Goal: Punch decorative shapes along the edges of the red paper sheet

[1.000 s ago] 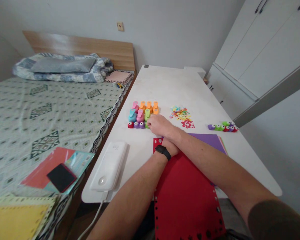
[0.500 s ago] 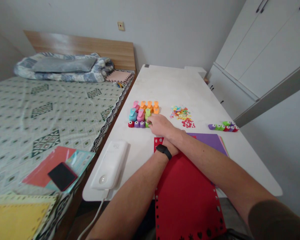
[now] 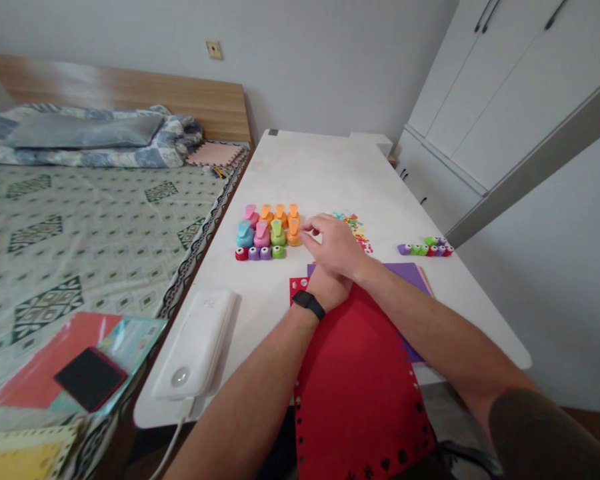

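Note:
A cluster of colourful paper punches [image 3: 267,233] stands on the white table [image 3: 325,173], with a front row of small ones ending in a green punch [image 3: 278,252]. My right hand [image 3: 334,245] hovers just right of the cluster, its fingers loosely spread near an orange punch [image 3: 293,233] and holding nothing. It crosses over my left hand [image 3: 327,288], which rests on the top edge of a red sheet [image 3: 360,373] with punched borders. The left fingers are hidden beneath my right wrist. A black band [image 3: 309,303] sits on my left wrist.
Punched confetti [image 3: 359,230] lies behind my right hand. Another row of small punches [image 3: 426,249] sits at the table's right edge. Purple sheets [image 3: 411,275] lie under the red one. A white power bank [image 3: 197,343] is at the front left, beside a bed [image 3: 80,220] with papers.
My right hand has drawn back from the small green punch in the front row and now sits a little higher, beside the orange punch. The view has shifted rightward.

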Motion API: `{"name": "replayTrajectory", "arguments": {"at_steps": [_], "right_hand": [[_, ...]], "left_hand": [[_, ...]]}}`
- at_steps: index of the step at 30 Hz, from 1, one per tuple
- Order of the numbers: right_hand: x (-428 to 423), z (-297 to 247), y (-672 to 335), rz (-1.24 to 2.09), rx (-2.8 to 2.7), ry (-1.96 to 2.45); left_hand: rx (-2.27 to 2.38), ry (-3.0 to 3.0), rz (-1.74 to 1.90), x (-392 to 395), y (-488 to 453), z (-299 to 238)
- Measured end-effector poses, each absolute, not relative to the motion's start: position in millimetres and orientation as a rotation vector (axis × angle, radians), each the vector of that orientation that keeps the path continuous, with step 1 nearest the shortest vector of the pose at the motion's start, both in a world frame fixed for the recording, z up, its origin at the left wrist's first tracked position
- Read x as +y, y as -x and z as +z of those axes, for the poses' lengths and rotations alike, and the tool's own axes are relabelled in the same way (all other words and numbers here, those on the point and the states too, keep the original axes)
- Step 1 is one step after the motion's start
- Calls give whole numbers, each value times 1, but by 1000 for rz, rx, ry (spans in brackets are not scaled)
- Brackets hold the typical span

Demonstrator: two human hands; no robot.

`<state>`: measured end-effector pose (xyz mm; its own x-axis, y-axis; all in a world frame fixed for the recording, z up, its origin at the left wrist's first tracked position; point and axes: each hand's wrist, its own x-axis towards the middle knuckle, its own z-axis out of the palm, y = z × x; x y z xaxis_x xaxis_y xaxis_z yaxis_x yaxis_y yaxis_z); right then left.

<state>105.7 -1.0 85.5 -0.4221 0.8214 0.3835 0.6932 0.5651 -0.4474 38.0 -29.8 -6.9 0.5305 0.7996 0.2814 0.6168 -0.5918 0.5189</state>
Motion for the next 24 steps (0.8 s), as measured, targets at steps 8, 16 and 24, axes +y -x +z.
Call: {"name": "replayTrajectory", "arguments": {"at_steps": [8, 16, 24], "right_hand": [[41, 75, -298, 39, -2043, 1902], [68, 61, -442, -14, -1939, 2488], [63, 60, -439, 226, -2077, 2562]], "left_hand": [[1257, -2432, 625, -37, -35, 6], [1253, -2427, 606, -36, -36, 5], [1231, -2415, 647, -34, -36, 1]]}}
